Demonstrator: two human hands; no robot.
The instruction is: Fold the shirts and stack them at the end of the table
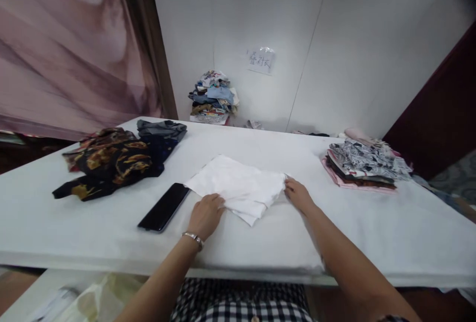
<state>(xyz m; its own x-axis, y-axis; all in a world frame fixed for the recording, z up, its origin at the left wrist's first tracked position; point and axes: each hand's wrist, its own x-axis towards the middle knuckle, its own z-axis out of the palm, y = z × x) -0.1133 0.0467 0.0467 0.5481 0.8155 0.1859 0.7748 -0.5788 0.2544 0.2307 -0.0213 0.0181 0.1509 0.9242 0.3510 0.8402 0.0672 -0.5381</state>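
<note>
Both bare forearms reach forward from the lower edge of view, converging slightly — the left one carries a metal bracelet (193, 237) at the wrist. The left hand (206, 214) lies palm down with knuckles up, fingers curled forward and pressed flat at their tips. The right hand (297, 194) sits a little farther out, well apart from the left — its fingers drawn together in a pinch at the tips, wrist low.

One head-worn camera looks forward and down, close over the white table (372, 233).
</note>
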